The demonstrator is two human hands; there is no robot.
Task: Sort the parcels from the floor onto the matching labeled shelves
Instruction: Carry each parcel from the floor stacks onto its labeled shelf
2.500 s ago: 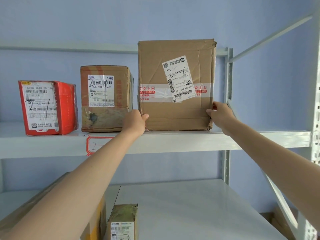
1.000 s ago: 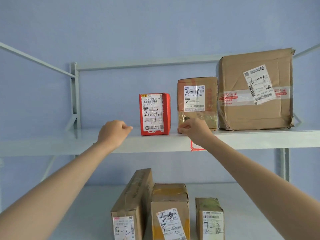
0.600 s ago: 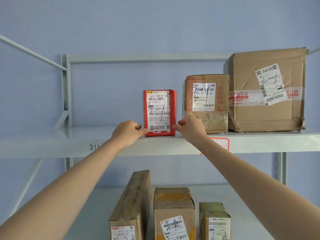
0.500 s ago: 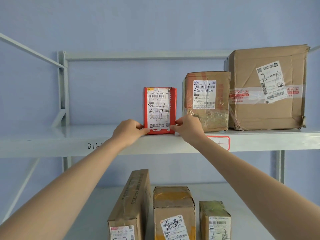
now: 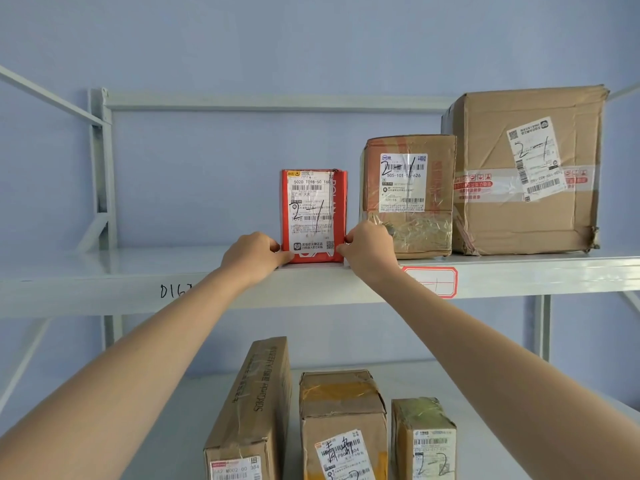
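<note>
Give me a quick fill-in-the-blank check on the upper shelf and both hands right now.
1. Both hands hold the ____ parcel by its lower corners.
2. The right hand is between that parcel and the ____ brown box.
3. The upper shelf carries ____ parcels.
4. The left hand has its grip on the parcel's lower ____ corner.

Missing words: red; smaller; three; left

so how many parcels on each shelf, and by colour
Upper shelf: 3 parcels: 1 red box and 2 brown boxes, mid and large.
Lower shelf: 3 brown boxes: long, middle and small.
Red: 1
Brown: 5
Total: 6
</note>
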